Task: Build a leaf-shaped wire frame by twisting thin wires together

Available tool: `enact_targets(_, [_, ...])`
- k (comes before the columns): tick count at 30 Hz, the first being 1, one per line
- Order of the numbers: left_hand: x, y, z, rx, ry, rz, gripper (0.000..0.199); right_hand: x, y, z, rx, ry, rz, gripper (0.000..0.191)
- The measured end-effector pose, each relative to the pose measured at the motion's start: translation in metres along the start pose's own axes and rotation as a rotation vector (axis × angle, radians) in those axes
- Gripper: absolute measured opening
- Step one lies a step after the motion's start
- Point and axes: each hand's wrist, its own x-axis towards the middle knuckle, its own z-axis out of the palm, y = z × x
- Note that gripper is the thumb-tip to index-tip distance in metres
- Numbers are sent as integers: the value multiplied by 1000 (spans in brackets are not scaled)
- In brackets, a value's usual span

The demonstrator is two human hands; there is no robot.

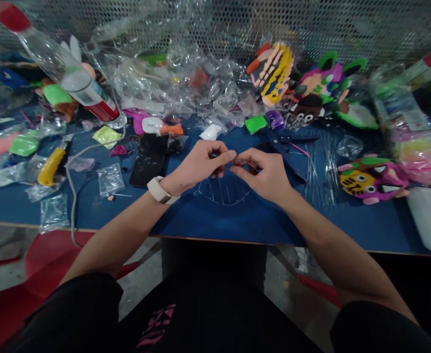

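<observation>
Both hands meet over the middle of the blue table, pinching a thin wire frame (223, 202) whose curved lower edge and several cross strands hang below the fingers. My left hand (210, 159), with a pale watch band on its wrist, has thumb and forefinger pressed together at the wire. Close beside it, my right hand (263, 174) pinches the same frame between thumb and fingers. The fingers hide the frame's upper part. Just behind the hands lies a small white lump in plastic (211, 131). Dark-handled pliers (277, 139) rest beyond my right hand.
Loose wires (322, 171) and a colourful clay mask (371, 179) lie on the right. To the left are a black phone (148, 161), a yellow utility knife (52, 164), a cable (72, 196) and a tilted bottle (72, 73). Plastic bags (186, 78) pile along the back.
</observation>
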Motion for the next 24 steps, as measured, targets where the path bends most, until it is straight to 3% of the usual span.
enact_targets(4, [0, 3, -1, -138, -66, -89, 55, -2, -5, 1, 16, -4, -26, 13])
enact_targets(8, [-1, 2, -1, -108, -69, -74, 55, -2, -8, 1, 66, 5, 2, 14])
enact_targets(16, [-1, 4, 6, 116, 101, 133, 42, 1, -3, -1, 162, -29, 106, 25])
enact_targets(20, [-2, 3, 3, 332, 207, 316, 28, 2, -3, -2, 180, -14, 109, 28])
enact_targets(24, [-4, -1, -2, 580, 200, 488, 13, 4, -3, -3, 201, -12, 118, 31])
